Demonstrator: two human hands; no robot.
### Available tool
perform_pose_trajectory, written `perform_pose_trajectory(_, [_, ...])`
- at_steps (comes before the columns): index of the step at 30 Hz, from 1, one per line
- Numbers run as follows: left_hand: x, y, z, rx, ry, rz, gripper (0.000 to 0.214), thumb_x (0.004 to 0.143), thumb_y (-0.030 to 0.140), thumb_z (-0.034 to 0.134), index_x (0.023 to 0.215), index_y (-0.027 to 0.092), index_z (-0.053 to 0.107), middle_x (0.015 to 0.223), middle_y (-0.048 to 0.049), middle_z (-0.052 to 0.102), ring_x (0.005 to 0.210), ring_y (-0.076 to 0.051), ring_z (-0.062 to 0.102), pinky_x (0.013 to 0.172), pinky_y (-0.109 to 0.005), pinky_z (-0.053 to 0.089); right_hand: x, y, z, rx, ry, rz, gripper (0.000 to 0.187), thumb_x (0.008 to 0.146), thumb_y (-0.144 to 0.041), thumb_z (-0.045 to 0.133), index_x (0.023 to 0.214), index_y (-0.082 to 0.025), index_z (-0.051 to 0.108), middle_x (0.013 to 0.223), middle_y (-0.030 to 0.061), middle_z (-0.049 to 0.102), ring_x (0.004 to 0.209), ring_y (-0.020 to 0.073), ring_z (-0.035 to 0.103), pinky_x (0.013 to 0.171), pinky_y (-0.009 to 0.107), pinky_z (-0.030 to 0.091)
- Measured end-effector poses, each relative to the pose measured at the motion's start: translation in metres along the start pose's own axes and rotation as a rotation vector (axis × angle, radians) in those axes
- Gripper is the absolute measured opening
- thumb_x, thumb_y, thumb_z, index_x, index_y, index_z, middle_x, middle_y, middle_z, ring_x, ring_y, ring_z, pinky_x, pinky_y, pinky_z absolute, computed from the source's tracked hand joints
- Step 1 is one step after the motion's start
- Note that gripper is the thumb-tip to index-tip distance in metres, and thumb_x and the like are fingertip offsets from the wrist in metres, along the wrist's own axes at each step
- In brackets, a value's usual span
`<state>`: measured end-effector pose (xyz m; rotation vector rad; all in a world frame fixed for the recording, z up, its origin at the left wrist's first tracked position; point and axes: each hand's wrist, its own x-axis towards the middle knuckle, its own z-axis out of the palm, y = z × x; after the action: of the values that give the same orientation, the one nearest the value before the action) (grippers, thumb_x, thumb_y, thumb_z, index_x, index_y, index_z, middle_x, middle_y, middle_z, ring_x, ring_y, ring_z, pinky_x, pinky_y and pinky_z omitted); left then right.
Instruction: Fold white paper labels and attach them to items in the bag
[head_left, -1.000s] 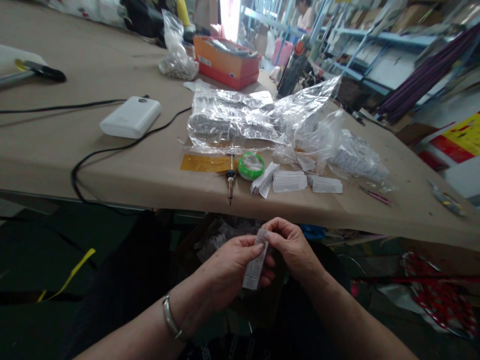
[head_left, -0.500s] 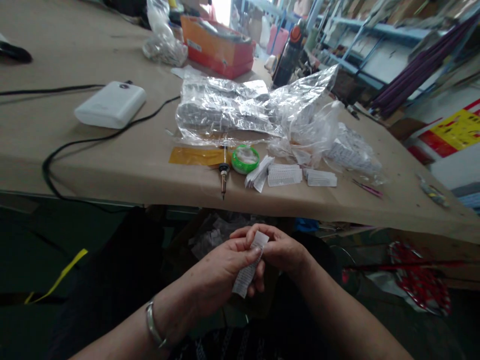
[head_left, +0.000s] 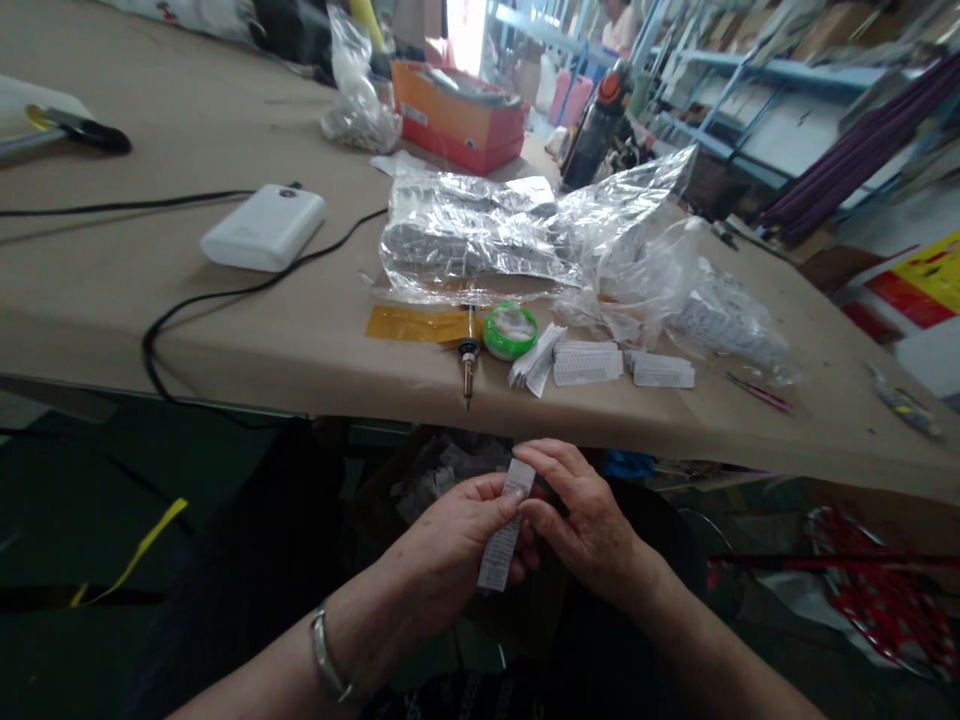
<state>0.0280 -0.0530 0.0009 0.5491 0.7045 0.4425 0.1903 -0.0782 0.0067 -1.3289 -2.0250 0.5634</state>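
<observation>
My left hand (head_left: 465, 530) pinches a narrow white printed label (head_left: 498, 555) in front of me, below the table edge, its thumb across the front and its fingers behind. My right hand (head_left: 589, 510) is beside the label's upper end, thumb and fingers apart, fingertips close to its top and right edge; whether they touch it I cannot tell. On the table lie a fanned bunch of labels (head_left: 535, 362), a neat stack of labels (head_left: 589, 363) and a smaller stack (head_left: 662, 370). A soldering-iron-like tool (head_left: 468, 365) points toward me, beside a round green-rimmed container (head_left: 510, 332).
Crumpled clear plastic bags (head_left: 480, 235) spread behind the stacks. A white box-shaped device (head_left: 264, 228) with a black cable (head_left: 195, 300) sits left. Pink tweezers (head_left: 759, 392) lie right. An orange-red box (head_left: 461, 120) and a dark bottle (head_left: 592, 130) stand farther back. Scraps (head_left: 442, 470) fill a container below.
My right hand has loosened from around the label, its fingers now spread and extended. My left hand keeps hold of the label, which is more upright. The view has shifted slightly left.
</observation>
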Motion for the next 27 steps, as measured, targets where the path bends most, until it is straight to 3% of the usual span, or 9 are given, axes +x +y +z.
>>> perform_pose_trajectory(4, [0.000, -0.001, 0.000, -0.031, 0.012, 0.002, 0.021, 0.080, 0.033, 0.061, 0.083, 0.013, 0.061, 0.063, -0.0009, 0.057, 0.051, -0.009, 0.055, 0.047, -0.019, 0.040, -0.001, 0.000, 0.004, -0.025, 0.031, 0.029, 0.041, 0.090, -0.034, 0.050, 0.128, -0.021, 0.046, 0.122, 0.0105, 0.054, 0.115, 0.0235, 0.049, 0.099, 0.041, 0.042])
perform_pose_trajectory(8, [-0.001, 0.000, -0.001, -0.074, 0.050, -0.004, 0.024, 0.080, 0.033, 0.062, 0.093, 0.013, 0.061, 0.062, -0.0005, 0.057, 0.050, -0.010, 0.055, 0.046, -0.019, 0.040, -0.002, 0.002, 0.007, 0.057, -0.031, 0.065, 0.046, 0.088, -0.035, 0.052, 0.131, -0.022, 0.043, 0.123, 0.0091, 0.055, 0.115, 0.0232, 0.051, 0.099, 0.040, 0.042])
perform_pose_trajectory(13, [-0.002, 0.005, -0.003, -0.104, 0.087, 0.004, 0.020, 0.082, 0.029, 0.059, 0.095, 0.013, 0.060, 0.061, 0.0009, 0.056, 0.049, -0.010, 0.056, 0.046, -0.019, 0.042, -0.006, 0.004, 0.011, 0.219, 0.032, 0.154, 0.067, 0.084, -0.039, 0.057, 0.141, -0.022, 0.027, 0.123, 0.0095, 0.055, 0.114, 0.0230, 0.054, 0.100, 0.041, 0.042])
perform_pose_trajectory(16, [-0.002, 0.010, -0.002, -0.157, 0.113, 0.037, 0.015, 0.084, 0.023, 0.056, 0.093, 0.013, 0.061, 0.060, 0.0020, 0.054, 0.048, -0.009, 0.054, 0.046, -0.020, 0.043, -0.011, 0.002, 0.017, 0.178, 0.043, 0.113, 0.082, 0.076, -0.035, 0.068, 0.142, -0.023, 0.022, 0.133, 0.0109, 0.046, 0.122, 0.0256, 0.047, 0.103, 0.043, 0.039])
perform_pose_trajectory(20, [-0.001, 0.016, -0.001, -0.229, 0.129, 0.079, 0.011, 0.085, 0.017, 0.052, 0.088, 0.013, 0.062, 0.063, 0.0001, 0.056, 0.053, -0.011, 0.057, 0.049, -0.021, 0.045, -0.019, -0.002, 0.029, 0.074, -0.002, -0.026, 0.101, 0.067, -0.032, 0.075, 0.144, -0.023, 0.012, 0.146, 0.0142, 0.027, 0.136, 0.0305, 0.027, 0.109, 0.050, 0.031])
perform_pose_trajectory(27, [-0.001, 0.014, 0.004, -0.254, 0.167, 0.084, 0.011, 0.086, 0.014, 0.049, 0.084, 0.012, 0.060, 0.063, -0.0001, 0.056, 0.051, -0.010, 0.056, 0.048, -0.021, 0.044, -0.019, -0.003, 0.041, 0.025, 0.060, -0.033, 0.105, 0.066, -0.026, 0.075, 0.145, -0.024, 0.007, 0.145, 0.0162, 0.028, 0.132, 0.0324, 0.034, 0.104, 0.052, 0.037])
